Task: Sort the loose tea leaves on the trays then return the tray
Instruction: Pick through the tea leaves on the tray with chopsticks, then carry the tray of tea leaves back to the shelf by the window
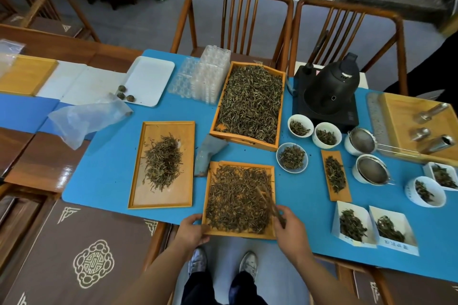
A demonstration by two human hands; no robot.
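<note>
No text can be read. Printed labels are seen on two white paper boxes [352, 238], but are too blurred.

Bare blue tabletop [109, 168] lies open left of the side tray [138, 168]; small bowls [292, 157] crowd the right.

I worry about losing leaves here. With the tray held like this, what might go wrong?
1. The wooden tray of loose tea leaves overhangs the blue table mat's near edge; if the left hand gripping its corner slips, it may tip floorward.
2. The thin wooden tongs in the right hand might flick leaves over the low rim.
</note>
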